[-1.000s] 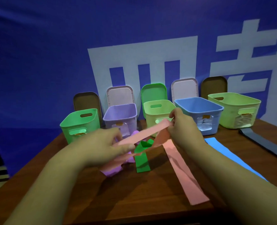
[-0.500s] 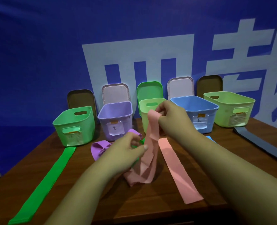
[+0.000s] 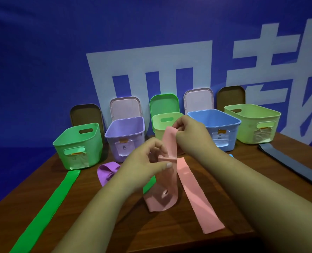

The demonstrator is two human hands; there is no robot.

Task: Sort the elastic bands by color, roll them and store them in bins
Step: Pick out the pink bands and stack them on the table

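Pink band in hand: a pink band hangs upright over the table, and its lower end slumps in a loose fold on the wood.
Right hand: the right hand is raised in front of the small light-green bin, with thumb and fingertips pinching the band's top end.
Left hand: the left hand is lower, its thumb pressed across the strip and its fingers curled behind, gripping it at a crease midway down.
Second pink band: a second pink band lies flat just right of the held one and runs toward the near edge.
Green bands: a long green band stretches flat from the green bin toward the near left corner. A short green piece peeks out under the left wrist.
Purple band: a purple band lies looped before the purple bin, partly hidden by the left hand.
Grey band: a dark grey band lies along the table's right side, below the large light-green bin.
Blue band: a blue band shows only as a corner beside the right forearm.
Bins: all five stand open in a row at the back, with the blue bin fourth from the left. The writing on their front labels is too small to read.
Lids: one lid leans upright behind each bin, and the green lid is in the middle.
Backdrop: a blue backdrop with large white characters.
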